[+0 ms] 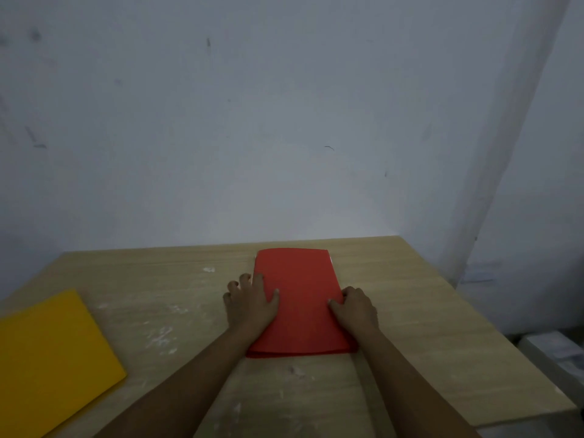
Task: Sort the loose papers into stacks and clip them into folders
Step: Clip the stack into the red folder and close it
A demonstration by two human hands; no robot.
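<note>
While both hands sit on the red folder, I read its long axis as running from the near edge of the table toward the far edge by the wall, with the folder's far end close to that edge. The left hand lies on the folder's left long edge, thumb flat on the cover and the other fingers loosely bent, spilling onto the wood beside it. The right hand is on the right long edge, its fingers curled over that edge so it seems to grip it; what the fingertips do underneath I cannot see. Both hands are equally near, one to each side. A sliver of white shows at the folder's far right corner, perhaps paper inside. If the cover is to be opened, I judge the right edge is the one to lift, swinging leftward where bare wood lies. The yellow folder lies well apart at the near left corner, tilted, out of that swing. To the right, the table edge is nearer, leaving less room.
</note>
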